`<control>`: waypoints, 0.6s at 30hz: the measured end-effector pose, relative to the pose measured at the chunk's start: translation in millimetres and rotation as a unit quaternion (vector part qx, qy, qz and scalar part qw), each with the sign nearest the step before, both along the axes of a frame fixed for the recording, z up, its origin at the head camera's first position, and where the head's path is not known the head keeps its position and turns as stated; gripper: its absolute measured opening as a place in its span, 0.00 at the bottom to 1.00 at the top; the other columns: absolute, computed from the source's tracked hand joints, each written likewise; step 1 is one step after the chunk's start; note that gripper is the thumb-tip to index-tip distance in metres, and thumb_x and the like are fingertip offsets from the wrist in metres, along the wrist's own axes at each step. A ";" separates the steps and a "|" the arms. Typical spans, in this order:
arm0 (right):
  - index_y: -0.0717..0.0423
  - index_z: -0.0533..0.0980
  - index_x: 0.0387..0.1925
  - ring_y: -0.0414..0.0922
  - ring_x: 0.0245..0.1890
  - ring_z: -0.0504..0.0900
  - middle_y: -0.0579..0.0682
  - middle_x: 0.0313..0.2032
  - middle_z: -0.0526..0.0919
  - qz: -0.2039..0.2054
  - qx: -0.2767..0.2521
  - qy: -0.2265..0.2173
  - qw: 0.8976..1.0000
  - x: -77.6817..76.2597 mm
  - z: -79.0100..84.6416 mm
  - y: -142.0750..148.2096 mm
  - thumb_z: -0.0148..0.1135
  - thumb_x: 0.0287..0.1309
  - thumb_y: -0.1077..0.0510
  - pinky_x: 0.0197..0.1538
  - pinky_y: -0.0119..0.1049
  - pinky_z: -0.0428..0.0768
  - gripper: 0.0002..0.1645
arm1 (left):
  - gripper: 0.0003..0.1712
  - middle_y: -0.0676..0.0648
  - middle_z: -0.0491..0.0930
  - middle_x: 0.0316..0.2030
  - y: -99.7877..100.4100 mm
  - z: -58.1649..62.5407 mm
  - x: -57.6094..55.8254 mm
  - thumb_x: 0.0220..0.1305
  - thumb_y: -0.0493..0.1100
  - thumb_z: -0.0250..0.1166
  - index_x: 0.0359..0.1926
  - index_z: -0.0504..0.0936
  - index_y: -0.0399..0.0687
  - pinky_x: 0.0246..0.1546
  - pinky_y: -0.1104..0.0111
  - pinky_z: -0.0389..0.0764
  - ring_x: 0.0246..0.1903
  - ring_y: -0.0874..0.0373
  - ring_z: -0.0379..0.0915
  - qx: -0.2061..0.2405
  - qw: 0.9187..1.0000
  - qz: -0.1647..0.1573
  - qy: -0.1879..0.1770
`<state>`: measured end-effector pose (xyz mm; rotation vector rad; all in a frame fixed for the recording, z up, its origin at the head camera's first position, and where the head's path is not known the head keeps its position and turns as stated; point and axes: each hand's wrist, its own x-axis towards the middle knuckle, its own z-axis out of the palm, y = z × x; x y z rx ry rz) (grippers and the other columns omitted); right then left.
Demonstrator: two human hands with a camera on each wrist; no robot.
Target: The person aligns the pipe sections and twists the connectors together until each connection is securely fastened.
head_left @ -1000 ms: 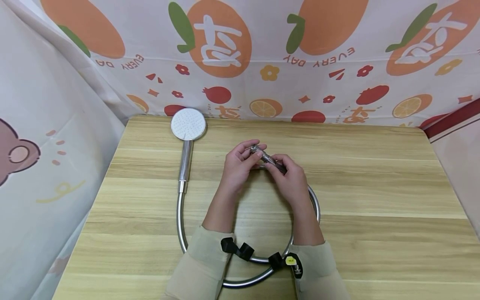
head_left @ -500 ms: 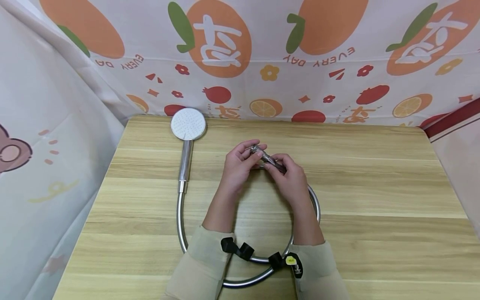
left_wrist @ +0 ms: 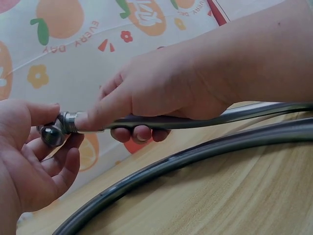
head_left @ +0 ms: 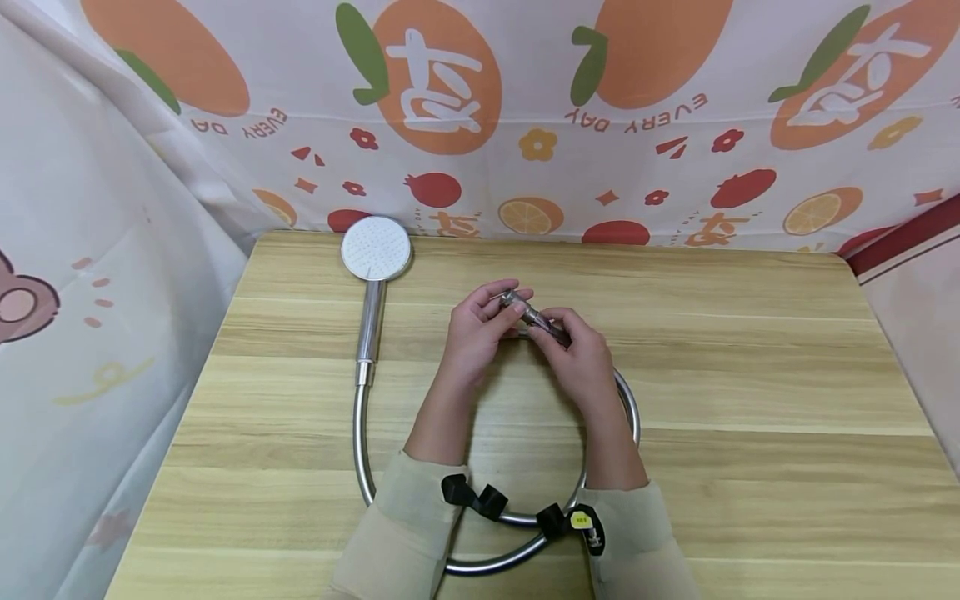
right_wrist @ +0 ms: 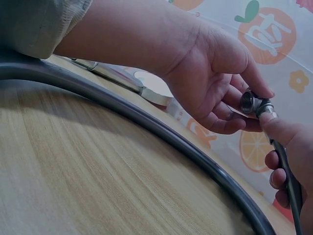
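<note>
My left hand (head_left: pixel 471 337) pinches a small shiny metal elbow fitting (left_wrist: pixel 53 135) between thumb and fingers. The fitting's round threaded opening shows in both wrist views. My right hand (head_left: pixel 581 358) grips the end of a grey metal shower hose (left_wrist: pixel 190 122), its thumb pressed on the metal collar (left_wrist: pixel 71 122) beside the fitting. Fitting and hose end meet in line, held above the table; how far they are screwed together cannot be seen. At the left, a shower head (head_left: pixel 377 248) lies face up, its chrome handle (head_left: pixel 371 325) joined to the hose's other end.
The hose loops over the wooden table (head_left: pixel 750 375) and passes beneath both forearms. Black pieces (head_left: pixel 491 504) sit at the sleeve cuffs. A fruit-print cloth (head_left: pixel 540 100) hangs behind the table's back edge, and a white cloth (head_left: pixel 112 333) hangs at the left.
The hands, fitting and hose stay almost still. The white cloth at the left has shifted slightly.
</note>
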<state>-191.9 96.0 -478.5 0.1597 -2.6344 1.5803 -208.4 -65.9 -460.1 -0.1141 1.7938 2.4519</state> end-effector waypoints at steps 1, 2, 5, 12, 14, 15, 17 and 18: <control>0.47 0.78 0.52 0.43 0.34 0.77 0.47 0.34 0.82 0.000 -0.001 0.003 1.000 0.0 0.1 -0.1 0.60 0.64 0.37 0.40 0.39 0.77 0.24 | 0.19 0.40 0.84 0.51 -0.1 0.3 0.1 0.64 0.35 0.66 0.56 0.78 0.43 0.35 0.71 0.80 0.41 0.62 0.82 0.000 1.000 0.000 0.000; 0.46 0.78 0.52 0.43 0.34 0.77 0.47 0.34 0.82 -0.002 -0.002 0.005 1.000 0.1 0.3 -0.2 0.60 0.64 0.37 0.39 0.39 0.76 0.24 | 0.19 0.40 0.84 0.51 -0.2 0.7 0.1 0.64 0.35 0.66 0.56 0.78 0.43 0.35 0.71 0.80 0.41 0.62 0.82 0.000 1.000 0.000 -0.001; 0.46 0.79 0.53 0.43 0.33 0.77 0.48 0.33 0.82 0.000 -0.010 0.011 1.000 -0.2 0.0 -0.2 0.60 0.64 0.38 0.39 0.39 0.77 0.23 | 0.19 0.40 0.84 0.51 0.0 1.4 0.4 0.64 0.35 0.66 0.56 0.78 0.43 0.35 0.72 0.80 0.40 0.62 0.82 0.001 1.000 -0.001 -0.002; 0.48 0.78 0.54 0.43 0.32 0.77 0.48 0.32 0.82 -0.002 -0.019 0.009 1.000 -0.5 0.2 0.1 0.60 0.64 0.38 0.40 0.39 0.77 0.25 | 0.19 0.41 0.84 0.50 0.1 2.6 1.0 0.64 0.35 0.66 0.56 0.79 0.44 0.34 0.71 0.80 0.40 0.63 0.81 -0.004 1.000 0.001 -0.003; 0.48 0.79 0.53 0.43 0.32 0.77 0.50 0.32 0.83 -0.003 -0.020 0.008 1.000 -0.8 0.1 0.2 0.60 0.64 0.38 0.40 0.39 0.77 0.24 | 0.19 0.41 0.84 0.50 0.0 2.3 0.9 0.64 0.35 0.66 0.56 0.79 0.44 0.34 0.71 0.80 0.40 0.63 0.81 -0.004 1.000 0.001 -0.003; 0.49 0.79 0.52 0.43 0.33 0.77 0.50 0.33 0.83 -0.005 -0.019 0.007 1.000 -0.6 0.2 0.3 0.60 0.64 0.38 0.40 0.39 0.77 0.24 | 0.19 0.41 0.84 0.50 0.1 2.2 0.9 0.64 0.35 0.66 0.56 0.79 0.44 0.34 0.72 0.80 0.40 0.63 0.81 -0.005 1.000 0.001 -0.003; 0.48 0.79 0.51 0.44 0.33 0.77 0.50 0.33 0.83 -0.006 -0.018 0.004 1.000 -0.5 0.1 0.4 0.59 0.65 0.38 0.40 0.40 0.77 0.23 | 0.19 0.41 0.84 0.50 0.2 1.9 0.9 0.64 0.35 0.66 0.56 0.79 0.44 0.34 0.72 0.80 0.40 0.63 0.81 -0.004 1.000 0.000 -0.002; 0.48 0.80 0.51 0.44 0.34 0.78 0.50 0.34 0.83 -0.006 -0.017 0.002 1.000 -0.3 0.4 0.4 0.59 0.65 0.38 0.40 0.40 0.77 0.23 | 0.19 0.41 0.84 0.50 0.3 1.8 0.9 0.64 0.35 0.66 0.56 0.79 0.44 0.34 0.72 0.80 0.40 0.63 0.81 -0.004 1.000 0.000 -0.001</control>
